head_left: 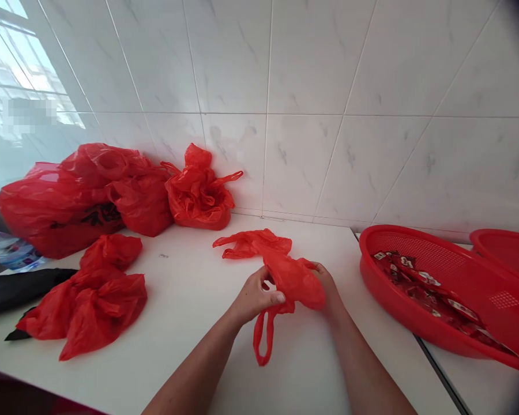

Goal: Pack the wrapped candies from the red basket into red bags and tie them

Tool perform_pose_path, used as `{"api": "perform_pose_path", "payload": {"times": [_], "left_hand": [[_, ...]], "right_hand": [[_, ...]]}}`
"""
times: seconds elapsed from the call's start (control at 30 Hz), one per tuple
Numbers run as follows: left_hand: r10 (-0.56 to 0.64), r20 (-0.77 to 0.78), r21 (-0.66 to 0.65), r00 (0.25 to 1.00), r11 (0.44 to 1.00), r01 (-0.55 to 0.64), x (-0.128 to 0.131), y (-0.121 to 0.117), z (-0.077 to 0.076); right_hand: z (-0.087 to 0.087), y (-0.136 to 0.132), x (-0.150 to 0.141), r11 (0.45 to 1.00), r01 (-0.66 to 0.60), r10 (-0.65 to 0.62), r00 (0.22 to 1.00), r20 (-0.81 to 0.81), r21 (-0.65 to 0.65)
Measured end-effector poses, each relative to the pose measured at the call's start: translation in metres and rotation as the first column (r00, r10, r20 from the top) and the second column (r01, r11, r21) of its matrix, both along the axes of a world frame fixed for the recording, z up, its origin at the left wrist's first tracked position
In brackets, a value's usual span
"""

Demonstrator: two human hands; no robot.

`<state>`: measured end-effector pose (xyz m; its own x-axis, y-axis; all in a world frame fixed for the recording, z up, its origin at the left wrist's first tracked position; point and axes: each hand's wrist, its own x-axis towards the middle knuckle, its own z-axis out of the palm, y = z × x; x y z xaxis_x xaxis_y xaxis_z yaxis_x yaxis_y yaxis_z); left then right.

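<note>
Between my hands, over the white table, is a crumpled thin red plastic bag (292,276). One looped handle hangs down from it. My left hand (256,295) pinches the bag's left side, thumb in front. My right hand (328,283) grips its right side, with most of the fingers hidden behind the plastic. Just behind, more flattened red plastic (251,243) lies on the table; whether it belongs to the same bag I cannot tell.
A red perforated basket (372,274) holding several small dark-red packets stands at right, another red basket (501,248) behind it. Full red bags (69,196) and a knotted red bag (201,199) line the tiled wall. Loose red bags (99,305) and a water bottle (8,248) are at left.
</note>
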<state>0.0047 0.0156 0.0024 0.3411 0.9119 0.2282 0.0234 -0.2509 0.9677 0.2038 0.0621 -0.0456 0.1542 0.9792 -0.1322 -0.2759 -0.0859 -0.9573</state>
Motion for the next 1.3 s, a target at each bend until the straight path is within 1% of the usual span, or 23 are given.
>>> {"api": "perform_pose_path", "payload": {"times": [0.07,0.13,0.2,0.27,0.33,0.43,0.53,0.6,0.63,0.67,0.73,0.77,0.8,0.83,0.87,0.9,0.93,1.03,1.1,1.13,1.2,1.23,1.3], "left_hand": [[-0.012,-0.049,-0.016,0.999,1.0,0.011,0.007,-0.006,-0.002],[-0.002,-0.038,-0.075,0.999,0.997,0.0,0.014,-0.011,-0.006],[0.082,0.009,-0.151,0.997,0.985,-0.08,0.018,-0.012,-0.011],[0.206,0.086,-0.219,0.975,0.958,-0.184,0.018,-0.008,-0.016],[0.288,0.152,-0.254,0.945,0.936,-0.244,0.013,-0.003,-0.02],[0.329,0.212,-0.277,0.92,0.923,-0.266,0.004,0.005,-0.022],[0.376,0.287,-0.297,0.881,0.91,-0.291,-0.003,0.007,-0.02],[0.407,0.302,-0.331,0.862,0.893,-0.305,-0.005,0.007,-0.019],[0.424,0.302,-0.35,0.854,0.883,-0.314,-0.006,0.006,-0.019],[0.447,0.3,-0.366,0.843,0.87,-0.331,-0.006,0.006,-0.019],[0.503,0.288,-0.366,0.815,0.844,-0.391,-0.007,0.006,-0.021],[0.525,0.28,-0.355,0.803,0.834,-0.422,-0.006,0.006,-0.023],[0.534,0.271,-0.345,0.801,0.83,-0.438,-0.006,0.006,-0.024],[0.533,0.261,-0.34,0.805,0.831,-0.44,-0.005,0.006,-0.026],[0.523,0.255,-0.337,0.813,0.836,-0.432,-0.005,0.006,-0.027],[0.509,0.253,-0.336,0.823,0.844,-0.418,-0.004,0.007,-0.028],[0.501,0.258,-0.337,0.826,0.848,-0.409,-0.004,0.007,-0.029],[0.49,0.328,-0.337,0.807,0.859,-0.384,-0.006,0.009,-0.031],[0.461,0.405,-0.369,0.79,0.873,-0.32,-0.008,0.011,-0.031],[0.437,0.443,-0.382,0.783,0.882,-0.277,-0.01,0.012,-0.031],[0.39,0.497,-0.388,0.775,0.899,-0.204,-0.013,0.013,-0.029],[0.366,0.507,-0.381,0.781,0.907,-0.178,-0.014,0.014,-0.027],[0.305,0.491,-0.357,0.816,0.925,-0.131,-0.017,0.015,-0.023]], "right_hand": [[-0.004,0.001,-0.001,1.0,-0.001,0.002,0.999,0.037,-0.016],[-0.007,0.002,-0.003,1.0,0.006,-0.005,0.997,0.082,-0.014],[-0.007,0.001,-0.006,1.0,0.016,-0.017,0.992,0.126,0.008],[-0.007,-0.001,-0.009,0.999,0.037,-0.043,0.986,0.162,0.039],[-0.007,-0.003,-0.012,0.995,0.083,-0.094,0.976,0.198,0.063],[-0.007,-0.007,-0.014,0.976,0.194,-0.214,0.94,0.266,0.098],[-0.003,-0.014,-0.017,0.942,0.291,-0.332,0.886,0.325,0.169],[0.002,-0.022,-0.022,0.926,0.288,-0.363,0.86,0.358,0.245],[0.005,-0.027,-0.026,0.923,0.246,-0.351,0.856,0.379,0.297],[0.008,-0.032,-0.03,0.921,0.171,-0.313,0.86,0.404,0.349],[0.012,-0.041,-0.043,0.911,-0.072,-0.146,0.865,0.481,0.405],[0.013,-0.046,-0.05,0.898,-0.206,-0.034,0.849,0.528,0.389],[0.013,-0.049,-0.058,0.884,-0.321,0.078,0.818,0.569,0.341],[0.012,-0.052,-0.065,0.874,-0.401,0.169,0.781,0.601,0.276],[0.011,-0.053,-0.071,0.874,-0.44,0.232,0.751,0.618,0.207],[0.011,-0.054,-0.075,0.883,-0.445,0.269,0.739,0.618,0.148],[0.011,-0.053,-0.078,0.894,-0.437,0.296,0.748,0.594,0.104],[0.012,-0.046,-0.072,0.899,-0.437,0.388,0.83,0.399,0.036],[0.013,-0.038,-0.059,0.917,-0.4,0.387,0.887,0.252,-0.001],[0.012,-0.033,-0.052,0.936,-0.352,0.348,0.915,0.205,-0.021],[0.007,-0.023,-0.037,0.975,-0.219,0.223,0.962,0.156,-0.047],[0.004,-0.018,-0.03,0.986,-0.156,0.162,0.978,0.134,-0.05],[-0.004,-0.009,-0.016,0.997,-0.052,0.056,0.996,0.065,-0.06]]}}
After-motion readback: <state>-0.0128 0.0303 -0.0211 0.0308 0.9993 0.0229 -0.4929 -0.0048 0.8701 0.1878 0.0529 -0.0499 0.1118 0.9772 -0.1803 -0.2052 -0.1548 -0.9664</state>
